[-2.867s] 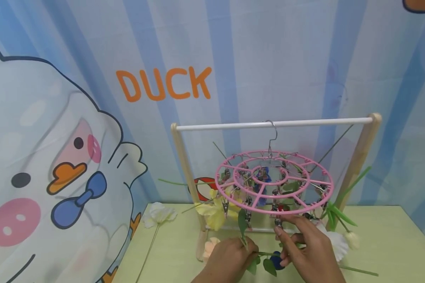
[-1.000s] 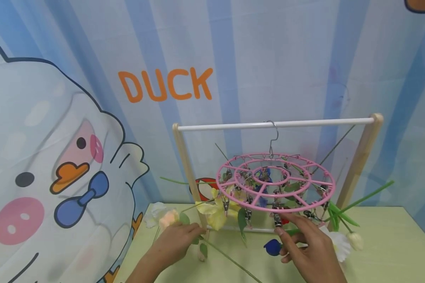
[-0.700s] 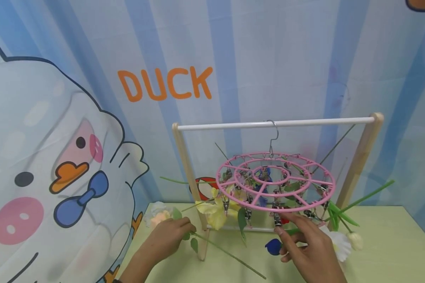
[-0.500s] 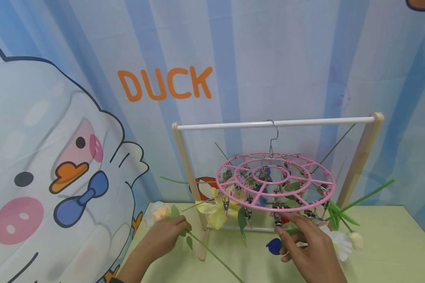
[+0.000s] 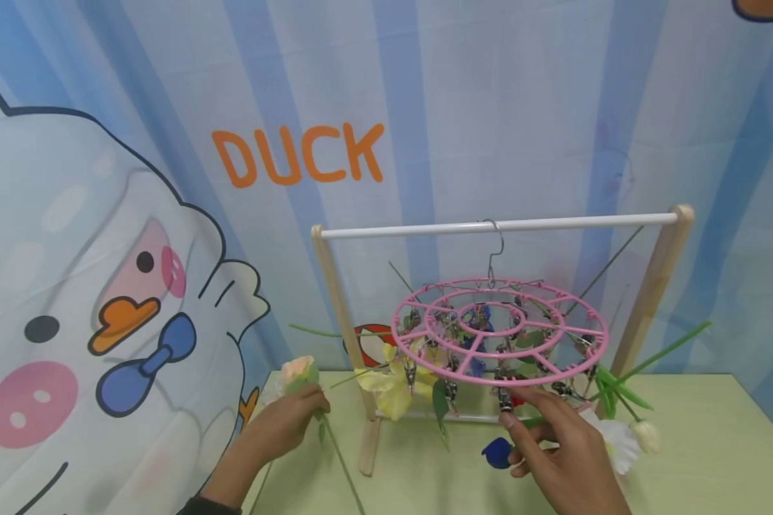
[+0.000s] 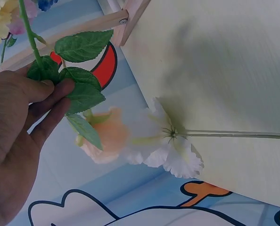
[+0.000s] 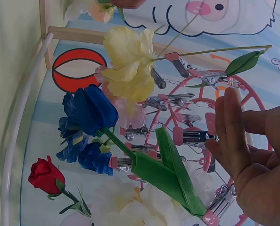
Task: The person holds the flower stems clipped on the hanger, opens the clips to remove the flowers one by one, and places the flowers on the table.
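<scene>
through my head feed, the pink hanger (image 5: pixel 493 335) right of centre reads as smooth plastic with a slight sheen, its hook (image 5: pixel 502 244) as shiny metal. the rail (image 5: pixel 412 229) above looks smooth and glossy, the posts (image 5: pixel 336 290) pale, matt wood. i see creased cloth in the backdrop (image 5: pixel 509 107) across the top and a smooth, matt table (image 5: pixel 696 429) along the bottom. on my right wrist feed, the clip (image 7: pixel 197 137) right of centre is bright metal with pink plastic ends, and the blue tulip (image 7: pixel 96 112) at centre left looks satiny. on my left wrist feed, the peach rose (image 6: pixel 111 136) left of centre has matt, cloth-like petals and veined leaves (image 6: pixel 83 46).
</scene>
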Demonstrator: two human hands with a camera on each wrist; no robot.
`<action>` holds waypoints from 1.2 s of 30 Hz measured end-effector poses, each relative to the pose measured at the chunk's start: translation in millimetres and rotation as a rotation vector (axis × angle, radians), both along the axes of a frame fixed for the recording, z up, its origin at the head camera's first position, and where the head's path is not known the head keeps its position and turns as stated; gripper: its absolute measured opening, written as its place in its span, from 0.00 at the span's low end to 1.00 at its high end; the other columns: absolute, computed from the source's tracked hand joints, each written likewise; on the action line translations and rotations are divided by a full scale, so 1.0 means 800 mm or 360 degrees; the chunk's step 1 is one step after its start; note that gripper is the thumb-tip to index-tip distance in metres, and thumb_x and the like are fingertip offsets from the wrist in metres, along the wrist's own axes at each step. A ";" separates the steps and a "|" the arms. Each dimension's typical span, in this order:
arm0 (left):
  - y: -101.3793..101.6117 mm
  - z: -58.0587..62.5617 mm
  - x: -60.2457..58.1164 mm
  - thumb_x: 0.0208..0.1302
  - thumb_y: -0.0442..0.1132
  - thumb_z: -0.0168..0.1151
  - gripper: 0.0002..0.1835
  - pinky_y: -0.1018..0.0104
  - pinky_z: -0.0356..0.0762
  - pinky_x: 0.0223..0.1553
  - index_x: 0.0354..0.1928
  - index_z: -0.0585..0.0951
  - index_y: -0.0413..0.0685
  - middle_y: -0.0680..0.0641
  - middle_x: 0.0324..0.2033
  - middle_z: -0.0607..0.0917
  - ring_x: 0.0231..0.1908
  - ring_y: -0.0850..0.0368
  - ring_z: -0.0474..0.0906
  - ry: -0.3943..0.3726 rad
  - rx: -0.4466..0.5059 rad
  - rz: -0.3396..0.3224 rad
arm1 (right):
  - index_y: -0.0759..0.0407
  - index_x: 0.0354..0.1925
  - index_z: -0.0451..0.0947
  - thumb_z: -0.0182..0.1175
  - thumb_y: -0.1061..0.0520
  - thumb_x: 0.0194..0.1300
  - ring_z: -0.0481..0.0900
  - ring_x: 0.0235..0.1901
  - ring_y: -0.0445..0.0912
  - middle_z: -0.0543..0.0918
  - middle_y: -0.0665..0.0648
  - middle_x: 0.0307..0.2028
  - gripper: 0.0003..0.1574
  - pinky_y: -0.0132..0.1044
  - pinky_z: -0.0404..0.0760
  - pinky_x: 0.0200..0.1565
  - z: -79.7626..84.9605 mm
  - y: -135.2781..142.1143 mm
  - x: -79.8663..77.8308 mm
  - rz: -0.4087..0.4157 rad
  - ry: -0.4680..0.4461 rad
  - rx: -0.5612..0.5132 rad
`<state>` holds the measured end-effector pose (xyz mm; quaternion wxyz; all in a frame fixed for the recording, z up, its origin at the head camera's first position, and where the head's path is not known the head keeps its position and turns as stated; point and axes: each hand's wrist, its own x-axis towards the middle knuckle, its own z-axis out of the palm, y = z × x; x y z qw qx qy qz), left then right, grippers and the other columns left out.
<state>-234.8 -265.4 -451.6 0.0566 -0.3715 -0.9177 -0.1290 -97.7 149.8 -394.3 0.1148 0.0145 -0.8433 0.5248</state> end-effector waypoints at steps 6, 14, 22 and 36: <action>-0.006 0.002 -0.008 0.68 0.15 0.56 0.17 0.69 0.86 0.45 0.46 0.83 0.42 0.46 0.47 0.82 0.45 0.50 0.86 -0.0093 0.0046 -0.0039 | 0.52 0.67 0.78 0.65 0.54 0.76 0.86 0.24 0.38 0.79 0.64 0.64 0.24 0.32 0.86 0.26 0.000 0.000 0.000 -0.0001 0.0015 0.0005; -0.012 -0.001 -0.018 0.68 0.17 0.54 0.16 0.67 0.86 0.44 0.46 0.82 0.42 0.46 0.47 0.81 0.44 0.50 0.86 -0.0224 0.0044 0.0035 | 0.52 0.68 0.78 0.65 0.53 0.77 0.86 0.24 0.38 0.79 0.64 0.64 0.24 0.32 0.86 0.25 -0.001 0.000 0.000 -0.0001 -0.0007 -0.0002; -0.012 -0.004 -0.022 0.76 0.35 0.57 0.05 0.66 0.81 0.37 0.43 0.81 0.52 0.55 0.43 0.78 0.35 0.63 0.79 -0.0256 0.0012 0.0210 | 0.52 0.68 0.78 0.65 0.54 0.77 0.86 0.24 0.38 0.78 0.64 0.65 0.24 0.32 0.86 0.25 -0.002 -0.001 0.000 0.0006 0.0000 -0.0015; -0.018 -0.021 -0.030 0.68 0.30 0.65 0.06 0.67 0.80 0.34 0.40 0.81 0.49 0.52 0.41 0.77 0.34 0.64 0.75 -0.0135 -0.0118 0.0185 | 0.52 0.68 0.78 0.65 0.55 0.77 0.87 0.25 0.41 0.77 0.65 0.65 0.25 0.33 0.86 0.25 -0.004 -0.001 -0.001 0.0007 0.0000 -0.0025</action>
